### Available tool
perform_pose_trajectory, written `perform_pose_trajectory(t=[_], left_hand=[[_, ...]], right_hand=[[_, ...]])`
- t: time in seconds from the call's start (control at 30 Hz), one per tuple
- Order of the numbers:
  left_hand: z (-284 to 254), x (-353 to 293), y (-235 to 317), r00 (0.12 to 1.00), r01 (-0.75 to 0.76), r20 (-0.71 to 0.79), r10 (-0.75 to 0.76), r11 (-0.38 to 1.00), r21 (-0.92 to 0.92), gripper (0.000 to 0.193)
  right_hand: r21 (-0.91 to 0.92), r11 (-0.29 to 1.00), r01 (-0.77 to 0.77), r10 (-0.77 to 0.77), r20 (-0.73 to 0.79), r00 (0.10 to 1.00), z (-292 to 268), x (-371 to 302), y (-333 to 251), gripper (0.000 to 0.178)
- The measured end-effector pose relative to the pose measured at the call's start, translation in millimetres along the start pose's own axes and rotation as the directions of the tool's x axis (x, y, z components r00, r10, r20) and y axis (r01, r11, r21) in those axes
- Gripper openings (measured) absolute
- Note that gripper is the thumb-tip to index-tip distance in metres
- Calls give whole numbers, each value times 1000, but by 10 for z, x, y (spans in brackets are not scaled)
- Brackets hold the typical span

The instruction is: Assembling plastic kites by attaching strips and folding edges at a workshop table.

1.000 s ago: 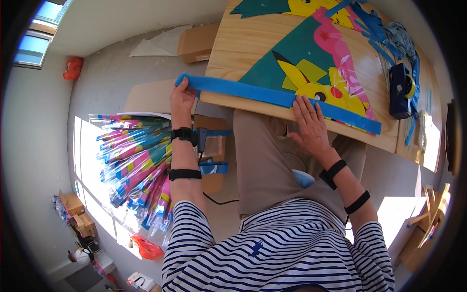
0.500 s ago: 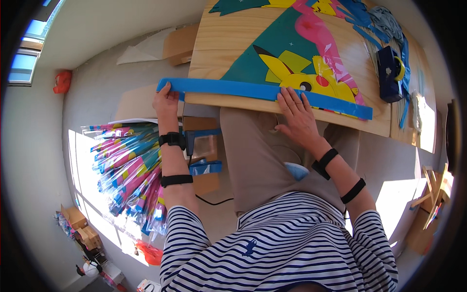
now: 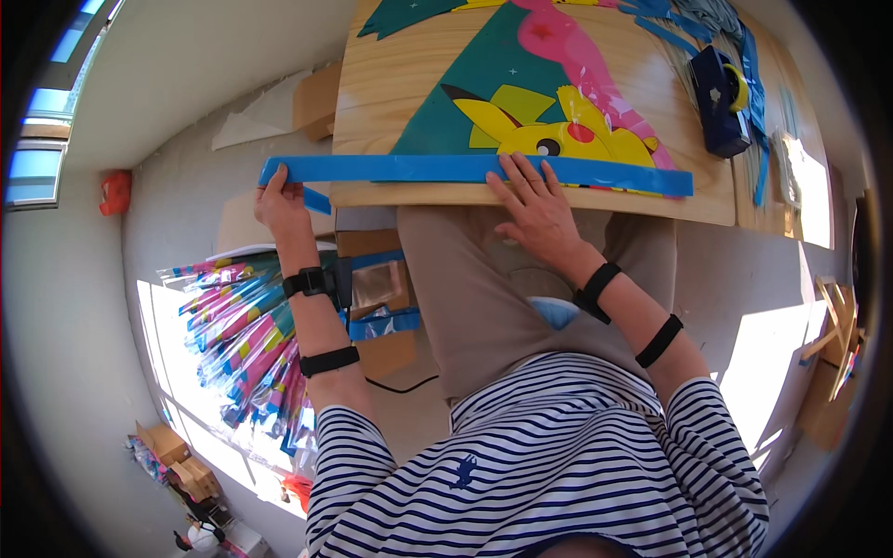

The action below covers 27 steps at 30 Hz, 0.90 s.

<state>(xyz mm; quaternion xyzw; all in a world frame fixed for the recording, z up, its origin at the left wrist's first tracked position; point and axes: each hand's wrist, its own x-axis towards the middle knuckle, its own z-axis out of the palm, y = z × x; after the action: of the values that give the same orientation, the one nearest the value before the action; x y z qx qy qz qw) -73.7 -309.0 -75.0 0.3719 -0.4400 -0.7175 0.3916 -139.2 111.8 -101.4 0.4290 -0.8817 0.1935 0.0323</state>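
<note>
Long blue tape strip (image 3: 465,169): along near edge of wooden worktop (image 3: 391,84), over colourful cartoon sheet (image 3: 521,102). Left hand (image 3: 282,203) fingers pinch its left end; right hand (image 3: 535,206) flat, pressing it. Step: sticking down. Next: smoothing leftward.

Pale, matt wood tabletop (image 3: 400,93); smooth blue strip (image 3: 419,168) with slight sheen; glossy plastic-wrapped bundles (image 3: 242,335).

Strip drawn out straighter along the bench edge

The blue strip (image 3: 474,170), earlier slanted down to the right, is now laid nearly level along the front edge of the bench (image 3: 391,84) — its left end pulled out past the corner by the left hand (image 3: 282,206). The right hand (image 3: 537,206) has been moved leftward along the strip — onto its middle.
</note>
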Motion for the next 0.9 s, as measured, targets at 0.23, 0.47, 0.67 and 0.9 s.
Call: perform_pose_trajectory(t=[0.23, 0.47, 0.67, 0.9], left_hand=[[1500, -1520, 511, 812, -508, 337, 476, 861, 8, 14], [2504, -3611, -416, -17, -815, 979, 201, 565, -130, 34], [2011, -3417, -644, 141, -768, 972, 186, 640, -11, 24], [1107, -2301, -642, 620, -756, 753, 219, 423, 500, 19]], right_hand=[[7, 1000, 3, -3, -47, 999, 49, -36, 21, 87], [-95, 994, 48, -54, -65, 996, 145, -58, 97, 84], [372, 928, 36, 40, -194, 980, 711, -38, 363, 84], [57, 998, 8, -1, -116, 993, 60, -79, 47, 84]])
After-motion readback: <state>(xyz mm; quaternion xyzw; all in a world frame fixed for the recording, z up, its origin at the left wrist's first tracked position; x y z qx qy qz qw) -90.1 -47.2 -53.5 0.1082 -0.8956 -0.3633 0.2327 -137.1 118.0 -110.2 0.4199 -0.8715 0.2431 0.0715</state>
